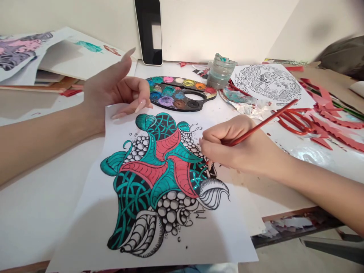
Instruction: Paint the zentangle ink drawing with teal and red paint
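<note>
A sheet of white paper [85,212] with a teal, red and black patterned drawing [159,178] lies in front of me. My right hand [236,146] is closed on a red paintbrush [264,121], its tip hidden at the drawing's right side. My left hand [113,87] hovers over the sheet's top left corner, thumb raised and fingers loosely curled, holding nothing.
A black paint palette [196,102] with many colours lies behind the sheet. Beside it stands a water jar [220,70]. A dragon line drawing [269,81], red scissors [292,123] and red paper scraps [330,117] fill the right. Stacked papers [42,57] sit far left; a phone [149,30] leans on the wall.
</note>
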Available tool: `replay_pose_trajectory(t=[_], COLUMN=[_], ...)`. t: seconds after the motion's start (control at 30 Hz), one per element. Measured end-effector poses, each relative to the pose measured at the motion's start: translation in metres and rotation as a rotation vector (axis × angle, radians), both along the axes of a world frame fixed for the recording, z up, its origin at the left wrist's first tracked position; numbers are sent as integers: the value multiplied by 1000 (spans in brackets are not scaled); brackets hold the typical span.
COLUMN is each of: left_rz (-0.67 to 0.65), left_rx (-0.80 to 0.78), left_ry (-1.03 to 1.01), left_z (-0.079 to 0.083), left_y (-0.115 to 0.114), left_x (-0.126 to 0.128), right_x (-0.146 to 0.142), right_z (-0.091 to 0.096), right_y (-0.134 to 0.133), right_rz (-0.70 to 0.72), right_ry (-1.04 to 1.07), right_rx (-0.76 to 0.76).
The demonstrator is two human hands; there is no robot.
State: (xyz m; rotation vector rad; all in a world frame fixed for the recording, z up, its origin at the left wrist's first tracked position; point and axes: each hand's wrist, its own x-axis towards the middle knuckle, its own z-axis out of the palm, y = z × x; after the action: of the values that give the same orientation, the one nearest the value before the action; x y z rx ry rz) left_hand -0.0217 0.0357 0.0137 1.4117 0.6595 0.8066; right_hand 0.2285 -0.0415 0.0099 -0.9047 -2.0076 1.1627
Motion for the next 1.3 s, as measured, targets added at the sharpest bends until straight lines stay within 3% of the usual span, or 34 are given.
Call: replay_pose_trajectory(t=[0.17, 0.4, 0.93, 1.3], left_rz=[-12, 67, -56, -70], left_rx=[5, -16, 1, 12], left_ry=[9, 37, 19, 13], left_z=[0, 3, -1, -3], left_y=[1, -1, 6, 7], left_x=[-1, 1, -3, -5], right_x=[0, -1, 1, 5], right_z=[0, 0, 3, 5], right_y=[1, 1, 3, 5], right_rz=[-7, 30, 55, 41], right_ry=[18, 1, -11, -63], right_rx=[-16, -25, -16, 3])
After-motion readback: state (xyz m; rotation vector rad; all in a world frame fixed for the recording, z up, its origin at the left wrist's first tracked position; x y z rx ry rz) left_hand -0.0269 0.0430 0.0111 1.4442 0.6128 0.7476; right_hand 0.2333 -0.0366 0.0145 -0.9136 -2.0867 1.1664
